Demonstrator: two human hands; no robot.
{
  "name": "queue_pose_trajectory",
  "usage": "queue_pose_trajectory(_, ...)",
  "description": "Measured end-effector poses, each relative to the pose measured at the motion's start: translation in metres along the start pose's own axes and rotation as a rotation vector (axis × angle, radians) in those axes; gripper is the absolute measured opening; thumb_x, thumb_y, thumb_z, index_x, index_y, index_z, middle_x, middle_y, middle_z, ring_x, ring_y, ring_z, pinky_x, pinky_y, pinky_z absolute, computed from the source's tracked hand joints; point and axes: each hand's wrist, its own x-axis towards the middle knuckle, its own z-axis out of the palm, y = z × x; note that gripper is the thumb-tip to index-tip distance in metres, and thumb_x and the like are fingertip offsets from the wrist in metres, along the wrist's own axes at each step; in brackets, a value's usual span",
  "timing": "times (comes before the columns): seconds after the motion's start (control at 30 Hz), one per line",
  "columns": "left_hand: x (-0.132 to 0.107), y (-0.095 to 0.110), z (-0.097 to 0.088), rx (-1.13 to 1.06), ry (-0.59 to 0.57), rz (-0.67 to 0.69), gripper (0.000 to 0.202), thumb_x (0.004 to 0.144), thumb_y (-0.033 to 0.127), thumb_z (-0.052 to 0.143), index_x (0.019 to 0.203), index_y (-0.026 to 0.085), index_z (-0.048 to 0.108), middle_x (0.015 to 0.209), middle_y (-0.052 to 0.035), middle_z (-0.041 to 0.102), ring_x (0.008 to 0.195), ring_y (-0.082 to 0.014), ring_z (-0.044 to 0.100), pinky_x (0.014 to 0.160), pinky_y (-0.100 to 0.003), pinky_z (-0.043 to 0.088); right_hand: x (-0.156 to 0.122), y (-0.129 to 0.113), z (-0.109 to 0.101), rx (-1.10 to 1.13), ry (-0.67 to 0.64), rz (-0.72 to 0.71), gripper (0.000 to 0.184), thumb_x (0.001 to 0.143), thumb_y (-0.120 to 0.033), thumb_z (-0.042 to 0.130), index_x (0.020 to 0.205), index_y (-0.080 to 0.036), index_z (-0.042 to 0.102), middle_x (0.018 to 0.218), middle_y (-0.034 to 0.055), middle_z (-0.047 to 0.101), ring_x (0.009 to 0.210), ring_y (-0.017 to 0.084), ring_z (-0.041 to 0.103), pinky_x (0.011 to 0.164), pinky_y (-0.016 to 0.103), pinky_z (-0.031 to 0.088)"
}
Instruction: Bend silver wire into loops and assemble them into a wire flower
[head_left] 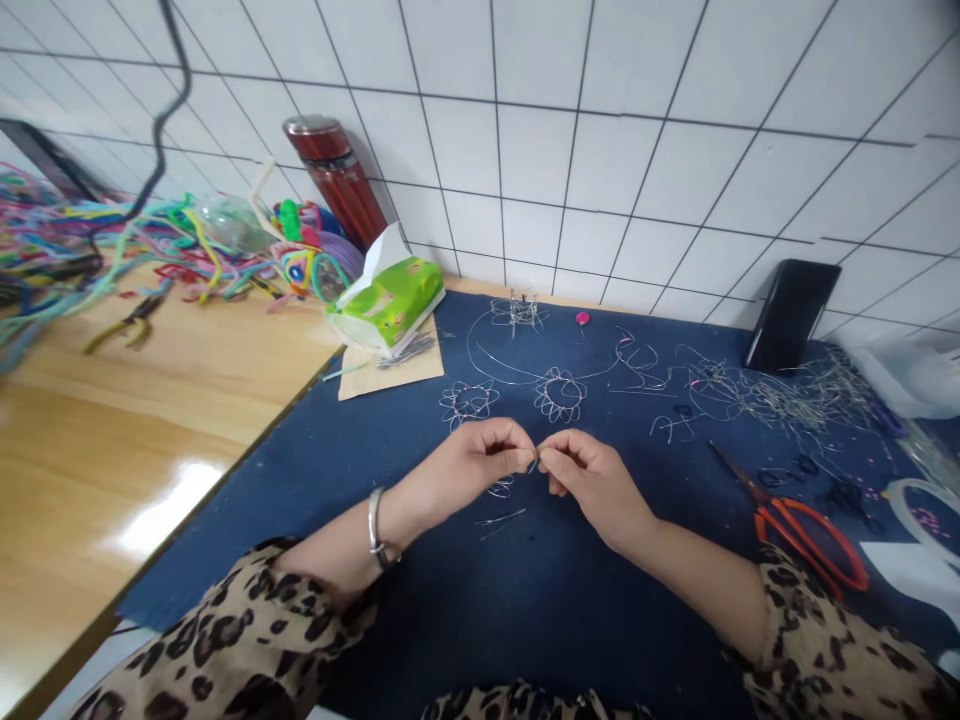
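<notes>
My left hand [484, 455] and my right hand [596, 485] meet over the dark blue mat, fingertips almost touching. Both are closed in a pinch on a short, thin wire [534, 461]; most of it is hidden by the fingers. Partly covered under my left hand lies a small looped wire piece [501, 487]. Closer to me are a few short straight wires [500, 519]. Just beyond my hands sit two flower-shaped wire rings, a left ring [469, 401] and a right ring [561, 396], with small pink spots on them.
Orange-handled scissors [802, 535] lie to the right, below a tangle of wire [780, 395]. A black phone [793, 315] leans on the tiled wall. At the left are a green tissue pack [390, 305], a red flask [337, 180], pliers [135, 322] and colourful pipe cleaners [161, 235].
</notes>
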Motion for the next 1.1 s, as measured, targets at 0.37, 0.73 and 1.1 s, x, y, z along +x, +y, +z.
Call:
queue_pose_trajectory(0.37, 0.001, 0.000, -0.036, 0.640, -0.316, 0.241, 0.022, 0.076, 0.008, 0.047, 0.077, 0.020, 0.066, 0.076, -0.0019, 0.059, 0.073, -0.0147, 0.052, 0.070, -0.025, 0.039, -0.004, 0.018, 0.008, -0.884, -0.321, -0.453, 0.011, 0.084, -0.024, 0.051, 0.084, -0.021, 0.062, 0.083, 0.0025, 0.056, 0.080, 0.015, 0.050, 0.072, 0.029, 0.040)
queue_pose_trajectory(0.73, -0.001, 0.002, -0.033, 0.687, -0.238, 0.264, 0.018, 0.083, 0.016, 0.047, 0.087, 0.019, 0.064, 0.079, -0.0038, 0.058, 0.077, -0.0164, 0.053, 0.072, -0.027, 0.039, -0.002, 0.014, 0.006, -1.043, -0.296, -0.459, 0.018, 0.088, -0.018, 0.039, 0.080, -0.016, 0.055, 0.079, 0.0048, 0.052, 0.074, 0.015, 0.047, 0.068, 0.030, 0.039)
queue_pose_trajectory(1.1, -0.002, 0.004, -0.032, 0.798, -0.260, 0.303, 0.018, 0.086, 0.019, 0.045, 0.086, 0.017, 0.062, 0.078, -0.0023, 0.059, 0.075, -0.0139, 0.053, 0.070, -0.025, 0.040, -0.001, 0.015, 0.011, -1.130, -0.334, -0.470, 0.016, 0.088, -0.024, 0.043, 0.077, -0.018, 0.053, 0.080, 0.0027, 0.052, 0.072, 0.015, 0.046, 0.066, 0.030, 0.037)
